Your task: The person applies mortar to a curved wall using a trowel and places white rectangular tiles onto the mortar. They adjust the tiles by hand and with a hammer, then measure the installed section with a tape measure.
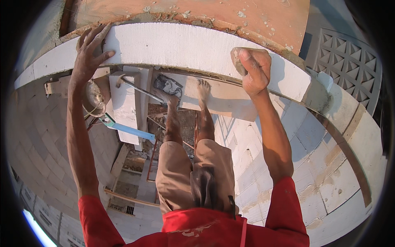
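Observation:
A long white block course point(173, 45) curves across the top of the view, with mortar along its far edge. My left hand point(91, 53) rests on its left part, fingers spread, with nothing seen in them. Over the right part of the block, my right hand point(259, 71) is closed around a rough grey-brown stone-like lump point(237, 61). The lump sits at the block's near edge; whether it touches the block cannot be told. My bare feet stand below on a wooden plank point(230, 96).
A hammer point(142, 90) and a blue-bladed handsaw point(133, 130) lie by upright white blocks point(123, 103) at left, beside a round dusty pan point(95, 98). Near my feet is a crumpled dark bag point(169, 85). A patterned vent block point(349, 61) stands far right. The floor lies well below the plank.

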Tool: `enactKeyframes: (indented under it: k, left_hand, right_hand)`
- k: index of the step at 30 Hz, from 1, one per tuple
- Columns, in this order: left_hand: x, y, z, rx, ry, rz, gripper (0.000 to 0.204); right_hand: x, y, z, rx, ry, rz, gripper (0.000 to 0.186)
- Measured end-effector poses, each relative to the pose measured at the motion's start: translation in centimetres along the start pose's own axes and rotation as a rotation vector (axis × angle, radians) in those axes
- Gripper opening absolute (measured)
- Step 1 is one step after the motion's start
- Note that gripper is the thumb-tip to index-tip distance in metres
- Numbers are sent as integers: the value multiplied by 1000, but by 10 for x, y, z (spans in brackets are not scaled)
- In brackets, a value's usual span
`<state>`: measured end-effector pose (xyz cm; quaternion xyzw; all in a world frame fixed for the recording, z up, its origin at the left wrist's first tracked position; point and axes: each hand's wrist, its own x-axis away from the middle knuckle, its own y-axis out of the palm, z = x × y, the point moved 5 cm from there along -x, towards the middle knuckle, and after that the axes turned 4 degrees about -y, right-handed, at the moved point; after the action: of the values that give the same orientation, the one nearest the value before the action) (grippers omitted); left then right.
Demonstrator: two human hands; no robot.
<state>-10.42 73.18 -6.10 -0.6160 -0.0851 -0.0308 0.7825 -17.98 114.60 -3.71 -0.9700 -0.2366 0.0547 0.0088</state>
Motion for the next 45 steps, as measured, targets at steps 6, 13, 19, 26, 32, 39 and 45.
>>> enactKeyframes:
  k: [6,13,19,26,32,39,45]
  left_hand:
    - [-1,-6,4,38,43,27,77]
    - [4,-2,1,26,23,16,77]
    - [-2,-4,2,-23,51,-29,80]
    - [0,-2,-2,-55,59,-63,82]
    - [-2,-4,1,-72,36,-80,81]
    - [3,-7,7,38,170,-29,81]
    - [2,-6,4,33,85,-56,83]
  right_hand:
    - [5,21,8,-21,-9,-54,54]
    - [7,30,10,-47,36,-56,56]
    - [-5,27,-7,-81,-54,-74,55]
    - [-1,39,12,-119,80,-50,57]
    - [33,-59,-16,-70,24,323,41]
    - [114,-231,-43,811,363,894,45]
    - [121,-201,-16,1105,620,450,52]
